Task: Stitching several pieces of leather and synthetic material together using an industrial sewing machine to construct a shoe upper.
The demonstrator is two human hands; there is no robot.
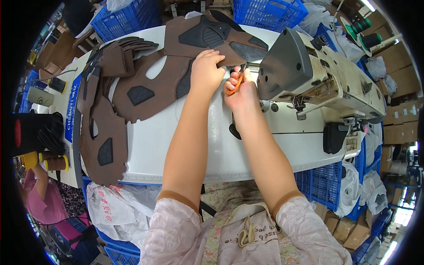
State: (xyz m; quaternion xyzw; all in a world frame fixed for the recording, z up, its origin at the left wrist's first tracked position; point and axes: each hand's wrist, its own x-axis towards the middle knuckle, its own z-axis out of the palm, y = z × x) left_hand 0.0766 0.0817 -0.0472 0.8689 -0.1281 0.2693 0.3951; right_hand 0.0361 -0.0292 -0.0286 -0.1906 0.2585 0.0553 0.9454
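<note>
At the far middle of the white sewing table point(154, 154) lies a flat brown shoe upper point(176, 42) with black textured patches. My left hand point(206, 73) is closed on its near edge, fingers curled over the brown material. My right hand point(244, 90) grips orange-handled thread snips point(236, 84), their dark blades pointing away at the upper's edge beside the sewing machine point(327, 79). The blade tips are small and partly covered, so whether they touch a thread cannot be made out. More brown upper pieces point(104, 137) lie joined and overlapping to the left.
The machine's grey head stands close to my right hand. Blue crates point(128, 20) stand behind the table, and a white plastic bag point(119, 205) hangs at the front left. Green thread spools point(371, 40) are at the far right. Another person point(44, 194) sits at the left.
</note>
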